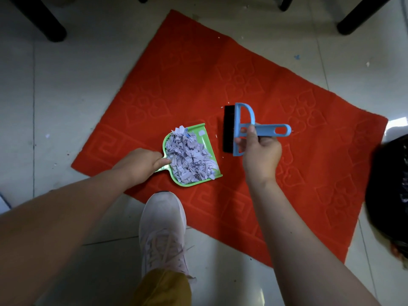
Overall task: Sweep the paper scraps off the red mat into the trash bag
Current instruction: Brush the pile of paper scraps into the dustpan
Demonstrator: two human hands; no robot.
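Two hands at work over the red mat (254, 69), each gripping a tool. Left hand (138, 165) — fingers curled round the short handle of the green dustpan (204, 138), thumb lying toward the pan's back wall; the handle itself is mostly hidden under the fist. Dustpan sits over the mat's near-left part, its open lip turned toward the mat's middle, and it carries a heaped pile of paper scraps (189, 156), pale lilac-white with printed lines. Right hand (261, 156) — fingers wrapped round the handle of the blue brush (241, 129) just behind the head, thumb on top; handle's end with its hanging hole sticks out past the hand. Black bristles point toward the dustpan, a narrow strip of mat showing between bristles and pan lip. Whether the bristles touch the mat cannot be told. Few tiny white specks lie on the mat close to the brush, one or two more at the mat's far edge. Black trash bag (388, 191) lies at the mat's right corner, partly overlapping its edge. White sneaker (163, 230) stands with its toe on the mat's near edge, just below the dustpan; mustard trouser cuff (163, 288) above the ankle. Pale tiled floor (72, 85) surrounds the mat, with dark furniture legs (42, 21) beyond its far side.
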